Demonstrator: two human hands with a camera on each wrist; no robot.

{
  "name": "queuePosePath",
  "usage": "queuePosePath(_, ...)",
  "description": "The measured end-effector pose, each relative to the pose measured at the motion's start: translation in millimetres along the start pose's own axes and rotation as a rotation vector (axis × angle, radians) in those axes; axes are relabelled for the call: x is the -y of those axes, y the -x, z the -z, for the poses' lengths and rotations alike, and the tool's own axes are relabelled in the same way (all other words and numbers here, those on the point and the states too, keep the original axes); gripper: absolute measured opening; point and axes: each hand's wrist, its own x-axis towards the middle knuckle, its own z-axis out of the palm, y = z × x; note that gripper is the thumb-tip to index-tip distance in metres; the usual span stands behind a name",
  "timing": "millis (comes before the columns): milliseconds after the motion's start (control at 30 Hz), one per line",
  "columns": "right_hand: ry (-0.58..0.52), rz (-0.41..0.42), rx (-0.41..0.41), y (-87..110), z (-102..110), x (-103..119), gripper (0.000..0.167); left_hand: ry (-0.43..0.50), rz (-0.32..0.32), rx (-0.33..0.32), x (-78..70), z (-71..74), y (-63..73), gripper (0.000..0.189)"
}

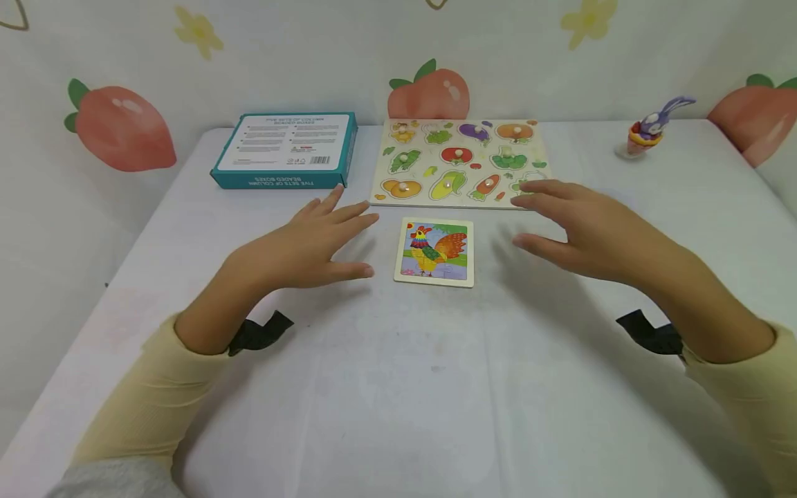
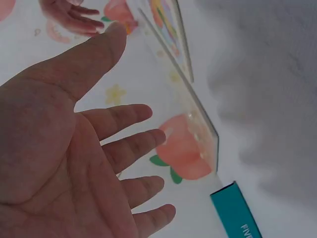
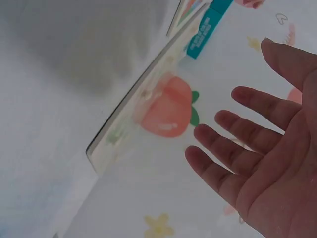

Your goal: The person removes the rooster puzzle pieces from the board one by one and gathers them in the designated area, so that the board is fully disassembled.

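The puzzle [image 1: 434,252] lies flat on the bench [image 1: 398,387], between the left grip [image 1: 295,249] and the right grip [image 1: 588,232], just beside the left one's thumb tip. It is near-square, so no clear long axis shows; its picture of a rooster has the head on the left grip's side, the tail fanning toward the right grip, and the feet toward the person. Interlocking printed pieces sit in a pale, round-cornered frame that looks wooden. Both grips are spread wide, fingers extended and thumbs well apart from them, and neither has hold of anything. Beyond them lies the board [image 1: 429,151], a thin rectangle with its long axis running left to right, bearing vegetable-shaped pieces with small round knobs. The right fingertips overlap its near corner in the head view. Past the left fingertips is the box [image 1: 285,149], flat, teal-sided and white-topped. Beyond the right grip, farther right, stands the toy [image 1: 647,135], a small purple-eared figure in a cone-like cup. White, faintly creased cloth covers the bench.
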Motion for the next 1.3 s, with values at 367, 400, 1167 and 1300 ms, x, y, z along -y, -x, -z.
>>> queuePosePath(367, -0.024, 0.037, 0.143, -28.2, -25.5, 16.1, 0.071, 0.029, -0.010, 0.079, -4.5, -9.1, -32.5, 0.093)
queuePosePath(400, -0.023, 0.039, 0.166, -31.5, -28.6, 17.4, 0.074, 0.031, -0.012, 0.086, -5.0, -9.5, -35.6, 0.095)
queuePosePath(1167, -0.046, 0.052, 0.314, -65.1, -48.8, 15.2, 0.094, 0.055, -0.009, 0.131, -9.0, -15.6, -58.2, 0.107)
queuePosePath(1300, -0.045, 0.060, 0.295, -67.1, -47.9, 15.9, 0.089, 0.041, 0.005, 0.155, -10.1, -17.4, -60.1, 0.111)
